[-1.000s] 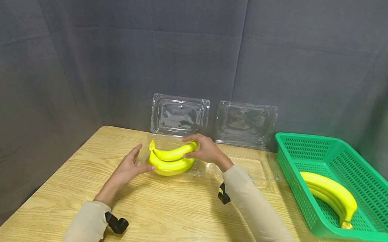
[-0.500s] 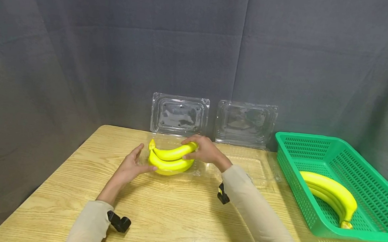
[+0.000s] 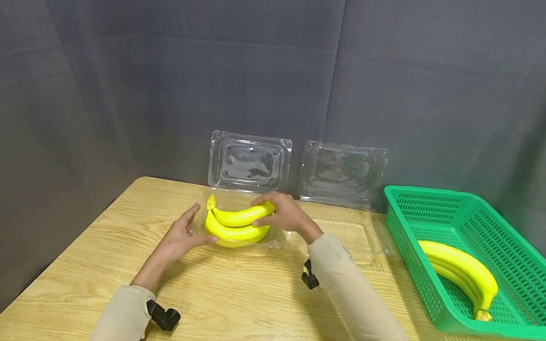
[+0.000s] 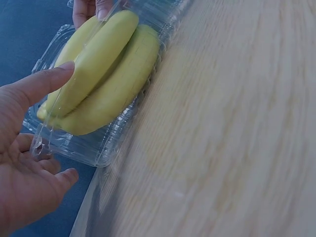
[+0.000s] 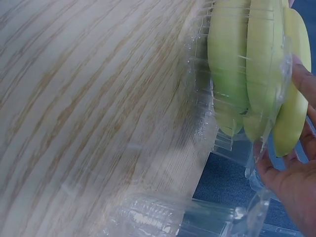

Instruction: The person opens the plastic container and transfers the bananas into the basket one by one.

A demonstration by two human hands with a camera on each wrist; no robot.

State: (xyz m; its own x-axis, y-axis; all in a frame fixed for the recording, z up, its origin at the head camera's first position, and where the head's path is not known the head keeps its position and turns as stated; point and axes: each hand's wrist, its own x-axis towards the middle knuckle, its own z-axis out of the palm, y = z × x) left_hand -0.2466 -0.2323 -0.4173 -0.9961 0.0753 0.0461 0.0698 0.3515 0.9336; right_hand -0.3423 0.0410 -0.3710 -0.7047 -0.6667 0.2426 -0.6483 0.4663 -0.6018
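Observation:
A yellow bunch of bananas lies in the left clear plastic clamshell container, whose lid stands raised at the back. At the right end, my right hand holds the banana tips between thumb and fingers; in the right wrist view this hand reaches over the container's rim. My left hand grips the container's left end, its thumb over the near rim beside the bananas. In the left wrist view, fingers of the left hand curl outside the container wall. The container's floor is mostly hidden beneath the bananas.
A second clamshell container stands with its lid up just to the right. On the right, a green basket holds another banana bunch. The wooden table meets a grey curtain behind the containers.
Both hands keep their places at the container's ends. The bananas barely move; the whole head view shifts slightly.

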